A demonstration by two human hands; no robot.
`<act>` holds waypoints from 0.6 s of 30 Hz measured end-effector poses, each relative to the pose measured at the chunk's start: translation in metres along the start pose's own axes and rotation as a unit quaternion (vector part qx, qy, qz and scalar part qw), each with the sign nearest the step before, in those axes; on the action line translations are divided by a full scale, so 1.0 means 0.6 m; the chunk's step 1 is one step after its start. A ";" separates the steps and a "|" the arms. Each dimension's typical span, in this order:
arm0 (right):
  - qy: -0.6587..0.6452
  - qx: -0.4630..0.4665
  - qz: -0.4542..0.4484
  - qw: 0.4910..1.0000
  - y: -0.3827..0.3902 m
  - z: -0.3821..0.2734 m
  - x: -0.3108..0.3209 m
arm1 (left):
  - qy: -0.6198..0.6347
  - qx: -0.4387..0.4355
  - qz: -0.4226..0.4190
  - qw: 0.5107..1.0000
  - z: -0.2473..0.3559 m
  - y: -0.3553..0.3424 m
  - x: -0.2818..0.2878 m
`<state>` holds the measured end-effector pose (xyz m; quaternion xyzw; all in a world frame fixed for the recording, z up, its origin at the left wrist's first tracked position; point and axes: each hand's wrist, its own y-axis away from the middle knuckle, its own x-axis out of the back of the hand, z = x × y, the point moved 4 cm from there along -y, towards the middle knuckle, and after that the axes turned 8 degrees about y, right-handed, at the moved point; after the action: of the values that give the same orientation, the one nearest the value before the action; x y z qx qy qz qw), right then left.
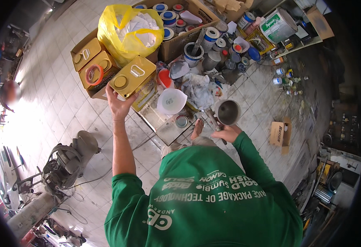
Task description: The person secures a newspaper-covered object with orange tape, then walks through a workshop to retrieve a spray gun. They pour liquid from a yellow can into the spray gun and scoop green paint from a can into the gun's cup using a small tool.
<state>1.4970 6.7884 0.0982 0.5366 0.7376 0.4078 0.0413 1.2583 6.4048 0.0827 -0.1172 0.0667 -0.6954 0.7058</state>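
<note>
My left hand (120, 105) grips the near end of a rectangular gold metal tin (128, 83) with a round cap and a top handle. My right hand (228, 134) is closed around the handle of a paint spray gun (232, 108), its grey cup open at the top. Between my hands, a white plastic bowl (172, 101) and a small round can (181, 121) sit on a stained metal-topped surface (160, 124). Beside the bowl lie a red-and-white cup (165, 78) and a crumpled white cloth (199, 91).
More gold tins (86, 54) stand in a carton at left, near a yellow bag (108, 31). Several paint cans (210, 38) crowd the back. An air compressor (67, 164) stands left, its cable crossing the tiled floor. A small carton (277, 133) lies at right.
</note>
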 end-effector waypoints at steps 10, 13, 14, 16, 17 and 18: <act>0.287 0.114 -0.059 0.949 -0.069 -0.072 -0.093 | -0.063 -0.008 -0.137 0.989 0.302 0.029 0.103; 0.339 0.071 -0.135 0.928 -0.075 -0.133 -0.114 | -0.184 -0.035 -0.208 0.960 0.370 0.041 0.128; 0.333 0.076 -0.148 0.928 -0.071 -0.155 -0.118 | -0.202 -0.006 -0.218 0.955 0.388 0.046 0.128; 0.315 0.103 -0.158 0.930 -0.089 -0.159 -0.149 | -0.243 0.001 -0.285 0.927 0.411 0.051 0.128; 0.303 0.125 -0.155 0.932 -0.110 -0.142 -0.174 | -0.262 0.006 -0.318 0.911 0.421 0.055 0.125; 0.294 0.147 -0.152 0.932 -0.120 -0.140 -0.189 | -0.275 -0.003 -0.339 0.900 0.425 0.063 0.123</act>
<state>1.4484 6.6411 0.0651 0.2744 0.8409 0.4234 -0.1955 1.3619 6.3501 0.3236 -0.3208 -0.1717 -0.8328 0.4171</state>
